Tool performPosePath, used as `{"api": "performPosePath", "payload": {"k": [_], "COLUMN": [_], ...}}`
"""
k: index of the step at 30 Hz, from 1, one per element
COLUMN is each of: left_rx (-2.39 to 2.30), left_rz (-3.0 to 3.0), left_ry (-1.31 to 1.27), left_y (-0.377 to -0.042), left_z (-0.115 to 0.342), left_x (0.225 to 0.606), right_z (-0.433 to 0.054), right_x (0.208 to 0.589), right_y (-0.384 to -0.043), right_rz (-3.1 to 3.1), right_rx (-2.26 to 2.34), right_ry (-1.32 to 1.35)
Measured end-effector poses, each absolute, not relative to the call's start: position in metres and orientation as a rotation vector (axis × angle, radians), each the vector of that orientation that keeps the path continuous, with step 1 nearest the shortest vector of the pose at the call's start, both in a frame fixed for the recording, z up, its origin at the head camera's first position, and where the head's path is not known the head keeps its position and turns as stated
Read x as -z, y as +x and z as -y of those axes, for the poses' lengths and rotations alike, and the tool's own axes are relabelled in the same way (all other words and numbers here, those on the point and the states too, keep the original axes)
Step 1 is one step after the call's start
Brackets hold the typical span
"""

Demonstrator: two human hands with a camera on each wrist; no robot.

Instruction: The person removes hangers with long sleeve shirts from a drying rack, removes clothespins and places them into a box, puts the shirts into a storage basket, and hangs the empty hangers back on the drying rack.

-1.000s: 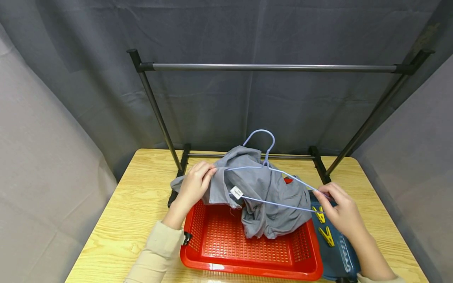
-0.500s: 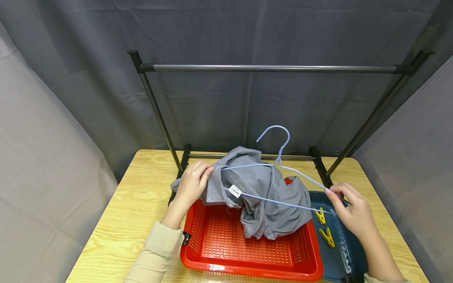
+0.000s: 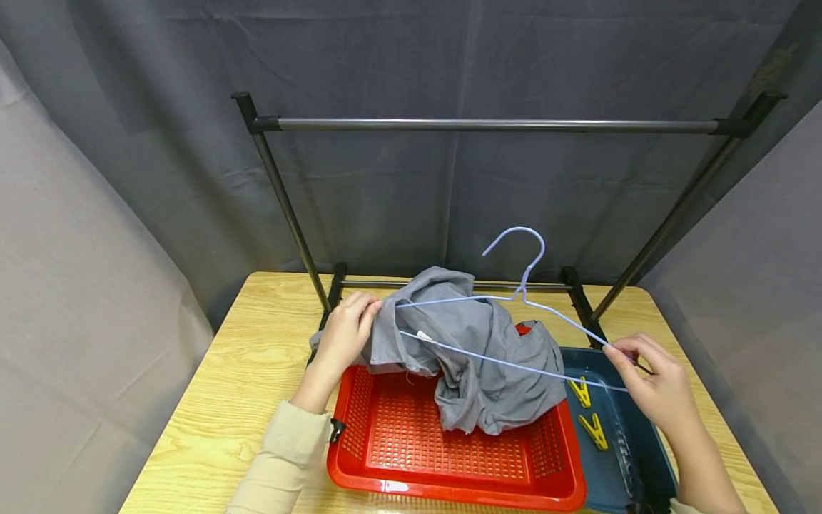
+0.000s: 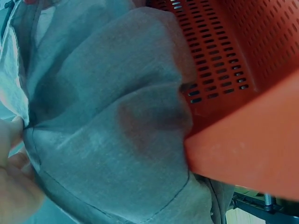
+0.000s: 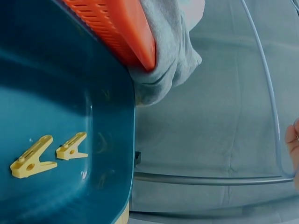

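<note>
L hand [image 3: 343,332] pinches gray cloth [image 3: 514,353], R hand [image 3: 658,385] pinches hanger [image 3: 522,289] corner.
Cloth bunched over 12 o'c side of red basket [image 3: 456,496], part hanging inside; L hand approx 10 o'c of basket, thumb + fingers on cloth edge; can't tell if it grips hanger too. Hanger tilted, 9 o'c end tucked in cloth & hidden, hook up at 12, R hand at its 4 o'c end, above blue bin [image 3: 597,475]. Bin at 3 o'c of basket w/ 2 yellow pegs [image 3: 594,431] inside. Rack [image 3: 494,126] stands at 12 o'c.
</note>
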State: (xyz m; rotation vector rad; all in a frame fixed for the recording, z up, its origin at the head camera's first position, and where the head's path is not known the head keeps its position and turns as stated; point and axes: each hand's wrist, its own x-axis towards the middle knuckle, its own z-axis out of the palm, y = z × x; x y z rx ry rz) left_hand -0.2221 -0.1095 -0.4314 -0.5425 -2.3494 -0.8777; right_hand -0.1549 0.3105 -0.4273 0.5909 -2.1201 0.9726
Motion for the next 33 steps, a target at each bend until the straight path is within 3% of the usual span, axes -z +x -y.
{"api": "performPosePath", "payload": {"k": [13,20,33], "left_rx": [0.927,0.959,0.967], "left_rz": [2.373,2.352,2.401], "left_ry": [-0.438,-0.385,-0.536], "left_y": [-0.223,-0.219,-0.204], "left_z": [0.104,0.094,0.062], "left_x": [0.424,0.412,0.399], "right_z": [-0.313,-0.338,-0.342], "right_x": [0.403,0.411,0.413], "right_y": [-0.142,-0.145,-0.147], "right_rz": [2.024,1.940,1.921], "right_rx": [-0.985,-1.096,-1.116], "right_ry": [0.575,0.524,0.425]}}
